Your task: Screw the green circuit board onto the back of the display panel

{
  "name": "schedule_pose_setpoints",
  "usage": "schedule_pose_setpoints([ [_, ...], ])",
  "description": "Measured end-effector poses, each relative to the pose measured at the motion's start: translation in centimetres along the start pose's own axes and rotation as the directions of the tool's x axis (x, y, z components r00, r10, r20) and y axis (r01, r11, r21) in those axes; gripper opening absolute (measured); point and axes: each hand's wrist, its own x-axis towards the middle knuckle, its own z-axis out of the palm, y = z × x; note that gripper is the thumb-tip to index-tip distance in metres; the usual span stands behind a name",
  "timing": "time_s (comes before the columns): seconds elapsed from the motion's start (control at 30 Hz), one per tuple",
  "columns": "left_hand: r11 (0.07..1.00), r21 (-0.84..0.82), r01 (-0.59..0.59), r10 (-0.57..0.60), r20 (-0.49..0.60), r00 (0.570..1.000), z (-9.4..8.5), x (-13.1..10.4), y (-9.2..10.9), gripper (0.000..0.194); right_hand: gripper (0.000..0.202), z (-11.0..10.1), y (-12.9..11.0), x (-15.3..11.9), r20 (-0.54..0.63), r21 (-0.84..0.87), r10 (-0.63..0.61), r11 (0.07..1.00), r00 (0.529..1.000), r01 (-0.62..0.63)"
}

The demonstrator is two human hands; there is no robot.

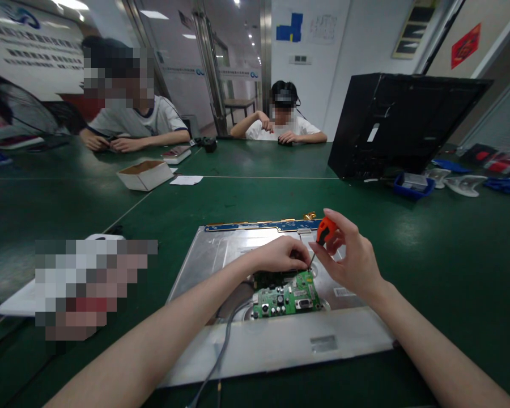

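Note:
A flat metal display panel (276, 340) lies on the green table in front of me. On its middle sits a green circuit board (287, 297), with a grey cable (225, 340) running from its left side towards me. My right hand (351, 255) grips a screwdriver (325, 231) by its orange and black handle, the shaft slanting down to the board's upper right corner. Close beside that tip, my left hand (284, 254) has its fingers curled together; whether something small is in them is hidden. A blue circuit strip (259, 226) runs along the panel's far edge.
A black monitor casing (399, 124) stands at the back right, near a blue tray (413, 186) with parts. An open box (147, 174) and white paper (187, 180) lie back left. Two people (131, 119) sit across the table. A blurred-out object (89, 289) lies left.

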Motion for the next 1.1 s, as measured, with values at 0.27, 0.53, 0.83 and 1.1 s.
schedule_pose_setpoints([
  [0.27,1.000,0.012,-0.022,0.022,0.002,1.000,-0.11,-0.02,0.02,0.008,0.066,-0.32,-0.25,-0.10,0.038,0.048,0.013,0.999,0.999,-0.015],
  [0.53,1.000,0.001,-0.019,0.019,0.001,1.000,-0.07,-0.04,-0.09,0.009,0.064,-0.07,-0.19,0.04,-0.015,0.000,0.000,1.000,1.000,0.000],
  [0.83,1.000,0.000,-0.019,0.019,0.008,1.000,-0.09,0.01,0.01,0.007,0.064,-0.18,-0.09,-0.11,0.020,0.022,0.007,1.000,1.000,-0.008],
  [1.1,1.000,-0.012,-0.004,0.004,-0.003,1.000,-0.09,-0.04,0.21,0.005,0.066,-0.27,-0.33,0.04,0.031,0.046,0.008,0.999,1.000,-0.009],
])
